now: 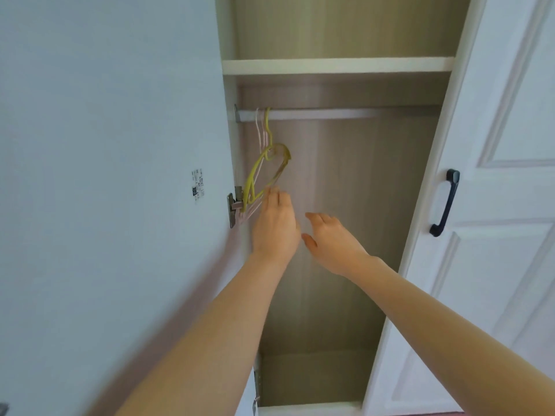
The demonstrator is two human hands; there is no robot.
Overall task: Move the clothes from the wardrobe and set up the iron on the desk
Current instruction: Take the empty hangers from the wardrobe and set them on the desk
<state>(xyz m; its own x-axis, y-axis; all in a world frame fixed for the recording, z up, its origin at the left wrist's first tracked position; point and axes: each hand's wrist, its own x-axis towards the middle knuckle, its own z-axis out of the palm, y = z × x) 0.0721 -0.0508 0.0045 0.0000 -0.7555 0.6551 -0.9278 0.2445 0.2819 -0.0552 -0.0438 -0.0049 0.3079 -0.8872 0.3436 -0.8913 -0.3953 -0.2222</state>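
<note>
The wardrobe stands open in front of me, its rail (315,114) running across under a shelf (336,66). At the rail's left end hang a yellow hanger (264,172) and pale pink hangers (260,130), all bare; no clothes show inside. My left hand (276,226) reaches up with straight fingers, its fingertips at the lower edge of the yellow hanger. Just right of it, my right hand (333,241) is raised with fingers spread and relaxed, holding nothing. No iron or desk is in view.
The left wardrobe door (114,175) is swung open, with a small label and metal hinges (234,205) on its inner edge. On the right is a closed white panelled door (495,205) with a black handle (446,202). The wardrobe floor (312,382) lies below.
</note>
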